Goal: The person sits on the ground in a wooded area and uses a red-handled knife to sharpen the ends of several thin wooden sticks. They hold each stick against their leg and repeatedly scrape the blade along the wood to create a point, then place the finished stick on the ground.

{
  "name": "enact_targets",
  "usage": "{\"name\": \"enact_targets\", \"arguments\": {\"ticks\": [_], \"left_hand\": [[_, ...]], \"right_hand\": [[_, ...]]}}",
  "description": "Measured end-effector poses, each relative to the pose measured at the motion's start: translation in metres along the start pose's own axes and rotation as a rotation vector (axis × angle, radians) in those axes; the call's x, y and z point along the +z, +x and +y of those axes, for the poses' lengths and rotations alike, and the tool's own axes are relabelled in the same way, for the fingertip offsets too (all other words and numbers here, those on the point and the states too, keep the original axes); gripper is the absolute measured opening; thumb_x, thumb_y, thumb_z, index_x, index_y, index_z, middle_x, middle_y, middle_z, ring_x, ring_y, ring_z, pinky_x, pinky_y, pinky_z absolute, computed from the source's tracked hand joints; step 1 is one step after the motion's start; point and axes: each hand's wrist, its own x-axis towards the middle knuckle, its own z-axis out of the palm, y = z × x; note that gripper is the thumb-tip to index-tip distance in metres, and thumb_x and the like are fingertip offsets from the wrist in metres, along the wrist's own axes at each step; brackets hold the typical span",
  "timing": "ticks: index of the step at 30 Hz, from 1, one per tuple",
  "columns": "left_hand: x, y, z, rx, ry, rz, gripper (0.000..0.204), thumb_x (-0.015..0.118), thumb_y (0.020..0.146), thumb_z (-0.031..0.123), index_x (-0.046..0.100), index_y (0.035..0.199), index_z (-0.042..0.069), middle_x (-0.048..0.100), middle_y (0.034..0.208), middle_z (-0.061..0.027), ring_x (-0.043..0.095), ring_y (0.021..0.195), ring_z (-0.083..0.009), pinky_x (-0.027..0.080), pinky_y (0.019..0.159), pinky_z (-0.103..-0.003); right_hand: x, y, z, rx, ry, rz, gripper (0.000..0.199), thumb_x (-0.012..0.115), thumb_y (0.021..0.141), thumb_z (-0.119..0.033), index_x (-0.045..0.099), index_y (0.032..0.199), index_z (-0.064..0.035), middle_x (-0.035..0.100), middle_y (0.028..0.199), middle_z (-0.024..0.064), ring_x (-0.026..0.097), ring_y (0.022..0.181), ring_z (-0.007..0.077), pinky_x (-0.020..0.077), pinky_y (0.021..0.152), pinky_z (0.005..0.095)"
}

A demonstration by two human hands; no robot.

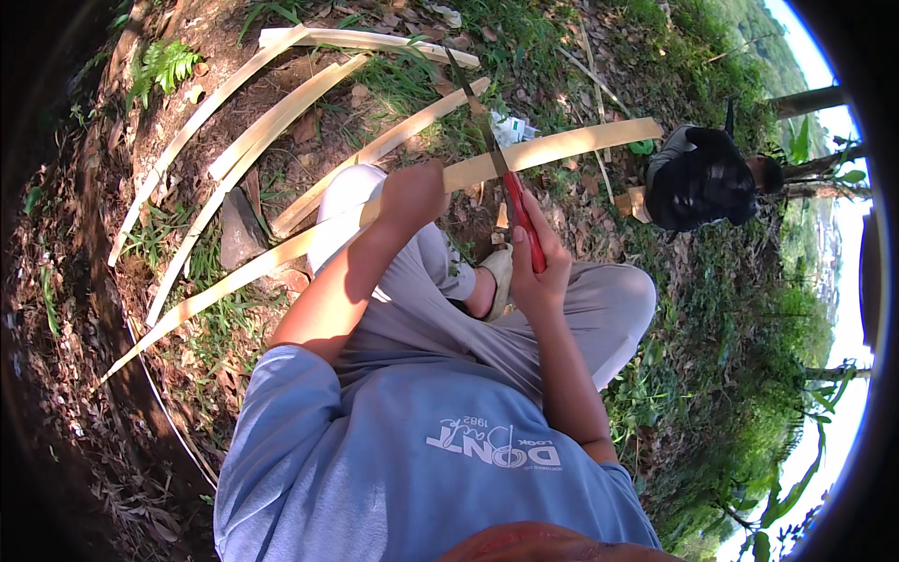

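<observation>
My left hand (pixel 415 194) is closed around a long pale wooden strip (pixel 585 142), which runs from the lower left, across my left knee, to the upper right. In my right hand (pixel 543 260) is a long-bladed knife (pixel 524 223) with a red handle, gripped by the fingers and thumb. Its dark, narrow blade points up and away from me and crosses the strip to the right of my left hand, against or very close to the wood. How deep the edge sits in the wood cannot be made out.
More pale strips (pixel 272 117) lie on the leafy ground ahead and to the left, near a grey stone (pixel 242 229). A small white and green packet (pixel 510 128) lies beyond the strip. Another person (pixel 707 178) in dark clothing is at the right, near the strip's far end.
</observation>
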Motion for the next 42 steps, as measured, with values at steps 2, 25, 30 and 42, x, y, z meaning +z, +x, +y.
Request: {"name": "enact_targets", "arguments": {"ticks": [2,25,30,42], "left_hand": [[-0.003,-0.004,-0.001,-0.001,-0.008,-0.014,0.02,0.074,0.088,0.022,0.068,0.097,0.005,0.076,0.078,-0.0173,0.077,0.072,-0.0385,0.061,0.065,-0.051],[0.018,-0.005,-0.01,-0.04,-0.034,-0.003,0.014,0.054,0.098,0.013,0.064,0.1,0.004,0.078,0.082,-0.0206,0.08,0.073,-0.0321,0.063,0.063,-0.045],[0.017,-0.005,-0.013,-0.028,0.03,-0.025,0.011,0.059,0.095,0.016,0.065,0.097,0.007,0.077,0.078,-0.0183,0.08,0.071,-0.0317,0.062,0.061,-0.045],[0.028,-0.001,-0.019,-0.041,-0.023,-0.03,0.009,0.064,0.091,0.014,0.068,0.095,0.007,0.078,0.077,-0.0159,0.081,0.076,-0.0317,0.063,0.068,-0.042]], "right_hand": [[0.0,-0.003,0.0,-0.004,0.013,-0.001,0.049,0.064,0.107,-0.013,0.061,0.155,-0.0112,0.075,0.091,0.0153,0.068,0.071,0.0173,0.0554,0.071,0.0326],[0.056,0.05,-0.009,0.042,0.019,-0.1,0.043,0.063,0.108,-0.015,0.065,0.149,-0.0023,0.078,0.103,0.0179,0.07,0.084,0.0156,0.0559,0.077,0.0329],[0.045,0.038,-0.007,0.211,0.055,-0.173,0.043,0.062,0.11,-0.016,0.063,0.151,-0.0029,0.078,0.115,0.0168,0.071,0.095,0.0154,0.0559,0.085,0.0328],[-0.053,-0.086,-0.078,0.348,-0.03,-0.103,0.043,0.059,0.112,-0.016,0.063,0.152,0.0002,0.07,0.092,0.0015,0.05,0.065,0.0025,0.0429,0.063,0.0199]]}}
